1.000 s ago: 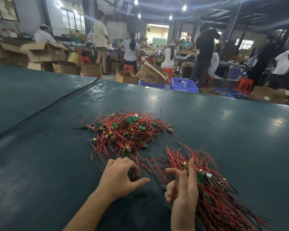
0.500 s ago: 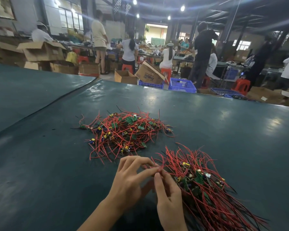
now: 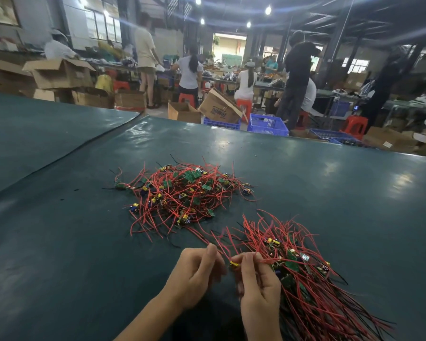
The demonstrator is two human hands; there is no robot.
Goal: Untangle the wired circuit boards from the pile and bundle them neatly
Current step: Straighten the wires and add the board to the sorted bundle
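The tangled pile (image 3: 182,193) of red-wired green boards lies near the middle of the dark green worktop (image 3: 59,242), its leads sticking out in every direction. On the person's side of the pile and a little to its right, both hands meet just above the surface. The right hand (image 3: 258,284) has its thumb and fingertips closed narrowly on a small circuit board (image 3: 234,265) with a yellow part, held up between the two hands. The left hand (image 3: 197,274), closer to the pile's near edge, has its fingers curled with the tips drawn together on a red wire (image 3: 221,247) that runs from the board toward the pile's nearest stray leads. To the right of the pile and nearer the person, apart from it but for a few crossing strands, lies the bundle (image 3: 305,279): boards gathered at one end, beside the right hand, with their red and black wires fanning away from the pile. Beyond the pile, past the far edge of the worktop, stand blue crates (image 3: 267,124) and open cardboard boxes (image 3: 59,72) among several people at other benches.
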